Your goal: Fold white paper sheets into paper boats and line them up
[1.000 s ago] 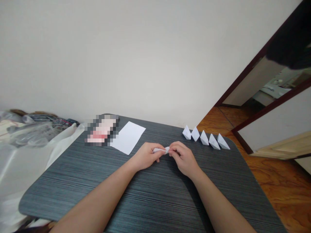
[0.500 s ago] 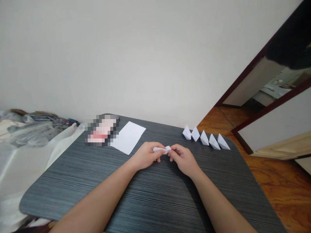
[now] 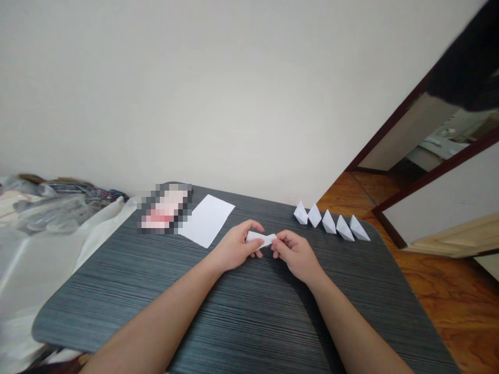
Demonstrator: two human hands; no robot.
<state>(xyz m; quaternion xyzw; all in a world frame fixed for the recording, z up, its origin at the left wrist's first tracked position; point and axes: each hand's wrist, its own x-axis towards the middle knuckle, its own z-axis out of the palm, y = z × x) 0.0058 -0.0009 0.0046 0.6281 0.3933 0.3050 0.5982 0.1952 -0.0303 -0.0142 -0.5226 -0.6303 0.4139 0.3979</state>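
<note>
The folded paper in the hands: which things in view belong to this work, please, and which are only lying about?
Belongs:
folded white paper, held by the left hand and right hand
likely the five folded paper shapes and the flat white paper

Apparently just lying about:
pixelated item on the table
clear plastic beside the table
</note>
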